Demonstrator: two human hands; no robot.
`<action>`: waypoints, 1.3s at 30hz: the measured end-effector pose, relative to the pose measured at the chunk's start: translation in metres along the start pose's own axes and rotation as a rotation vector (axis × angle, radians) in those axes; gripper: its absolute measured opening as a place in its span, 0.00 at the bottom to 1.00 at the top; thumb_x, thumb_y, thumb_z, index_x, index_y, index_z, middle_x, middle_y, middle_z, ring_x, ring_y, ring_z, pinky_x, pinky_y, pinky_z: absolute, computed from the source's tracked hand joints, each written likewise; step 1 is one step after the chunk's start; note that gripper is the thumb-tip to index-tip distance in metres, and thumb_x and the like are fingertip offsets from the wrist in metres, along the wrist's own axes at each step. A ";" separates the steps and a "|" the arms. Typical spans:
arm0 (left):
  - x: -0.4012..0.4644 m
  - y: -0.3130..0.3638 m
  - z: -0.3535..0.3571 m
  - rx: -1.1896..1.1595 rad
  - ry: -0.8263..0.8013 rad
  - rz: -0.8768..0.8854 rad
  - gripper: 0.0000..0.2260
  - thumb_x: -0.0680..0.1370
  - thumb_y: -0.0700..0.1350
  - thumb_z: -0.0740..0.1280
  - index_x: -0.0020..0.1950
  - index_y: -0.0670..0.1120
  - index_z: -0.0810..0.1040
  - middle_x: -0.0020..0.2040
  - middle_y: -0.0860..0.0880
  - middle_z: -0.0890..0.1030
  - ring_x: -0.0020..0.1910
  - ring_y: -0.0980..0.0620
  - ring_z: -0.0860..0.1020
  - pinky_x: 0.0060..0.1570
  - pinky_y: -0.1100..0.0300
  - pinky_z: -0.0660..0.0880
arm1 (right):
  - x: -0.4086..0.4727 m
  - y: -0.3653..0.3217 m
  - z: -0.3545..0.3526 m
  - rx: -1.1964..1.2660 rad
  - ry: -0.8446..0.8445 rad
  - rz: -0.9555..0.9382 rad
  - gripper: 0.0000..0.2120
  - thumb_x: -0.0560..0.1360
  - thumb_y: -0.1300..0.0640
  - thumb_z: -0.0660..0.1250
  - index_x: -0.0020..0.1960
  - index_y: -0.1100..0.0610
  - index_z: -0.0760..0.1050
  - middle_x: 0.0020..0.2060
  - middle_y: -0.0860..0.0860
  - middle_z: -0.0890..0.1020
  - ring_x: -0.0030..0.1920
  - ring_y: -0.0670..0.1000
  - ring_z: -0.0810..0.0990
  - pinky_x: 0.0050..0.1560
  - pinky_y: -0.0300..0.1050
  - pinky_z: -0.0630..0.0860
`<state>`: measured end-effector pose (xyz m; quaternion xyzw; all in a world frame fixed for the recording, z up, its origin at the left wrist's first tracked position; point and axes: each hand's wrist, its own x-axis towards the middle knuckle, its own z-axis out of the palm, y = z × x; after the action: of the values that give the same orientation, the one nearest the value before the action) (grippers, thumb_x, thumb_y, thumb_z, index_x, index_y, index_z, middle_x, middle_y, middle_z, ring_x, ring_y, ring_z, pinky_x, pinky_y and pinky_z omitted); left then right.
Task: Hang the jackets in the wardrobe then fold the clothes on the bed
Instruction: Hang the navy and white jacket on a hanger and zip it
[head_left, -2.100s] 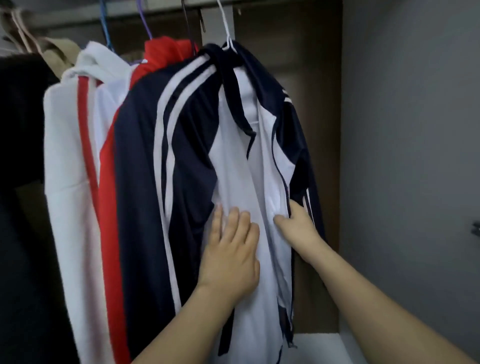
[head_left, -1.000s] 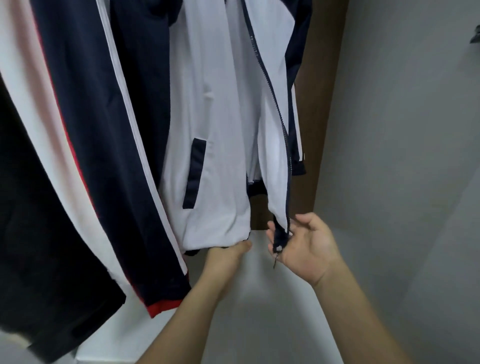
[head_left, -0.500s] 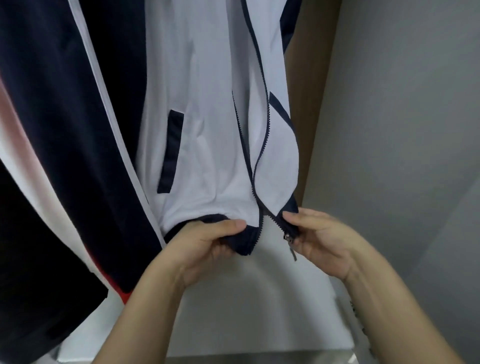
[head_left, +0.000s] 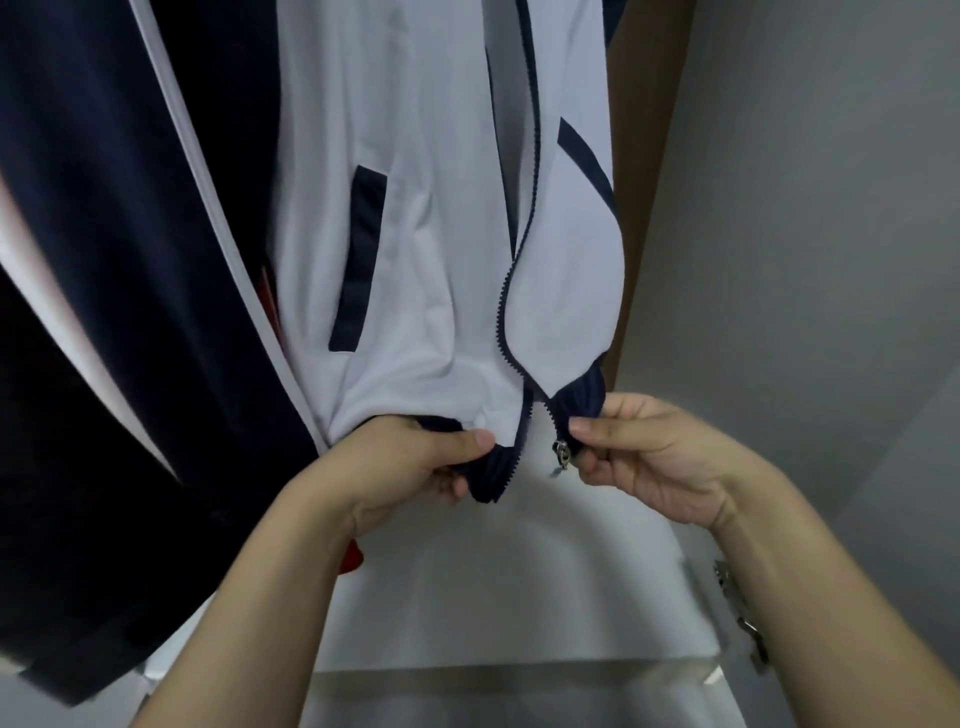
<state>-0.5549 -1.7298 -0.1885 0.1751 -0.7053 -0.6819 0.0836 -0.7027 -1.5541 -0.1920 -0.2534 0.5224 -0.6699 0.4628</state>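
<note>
**Both hands at the jacket hem**

The white jacket (head_left: 431, 218) with navy trim hangs in the wardrobe, its front unzipped. The left hand (head_left: 410, 467) grips the navy hem of the left panel, thumb on top and fingers curled beneath. The right hand (head_left: 649, 462) pinches the right panel's hem just beside the metal zip slider (head_left: 562, 453). The two zip ends sit close together but apart. A navy jacket (head_left: 119, 270) hangs to the left, and a white shelf (head_left: 519, 597) lies below.
</note>
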 end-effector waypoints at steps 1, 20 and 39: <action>0.001 0.002 0.001 -0.070 0.026 0.014 0.05 0.72 0.42 0.72 0.43 0.39 0.82 0.35 0.44 0.79 0.28 0.51 0.73 0.28 0.61 0.70 | 0.001 -0.001 0.002 0.032 0.008 -0.036 0.03 0.66 0.63 0.70 0.39 0.59 0.82 0.35 0.54 0.82 0.29 0.46 0.76 0.32 0.36 0.76; -0.010 0.026 0.055 -0.125 0.559 0.264 0.19 0.75 0.48 0.72 0.24 0.46 0.80 0.29 0.51 0.82 0.29 0.63 0.78 0.32 0.76 0.69 | 0.008 -0.003 0.028 0.215 0.039 -0.253 0.07 0.68 0.64 0.69 0.45 0.62 0.79 0.38 0.55 0.80 0.30 0.46 0.75 0.34 0.36 0.75; -0.009 0.027 0.053 -0.171 0.560 0.281 0.17 0.75 0.47 0.72 0.27 0.46 0.81 0.28 0.50 0.81 0.30 0.60 0.78 0.34 0.75 0.71 | 0.010 -0.003 0.028 0.167 0.084 -0.247 0.08 0.66 0.63 0.70 0.44 0.63 0.76 0.37 0.55 0.78 0.31 0.47 0.75 0.35 0.37 0.75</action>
<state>-0.5694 -1.6771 -0.1634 0.2493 -0.6123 -0.6457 0.3821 -0.6856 -1.5760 -0.1814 -0.2482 0.4484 -0.7729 0.3741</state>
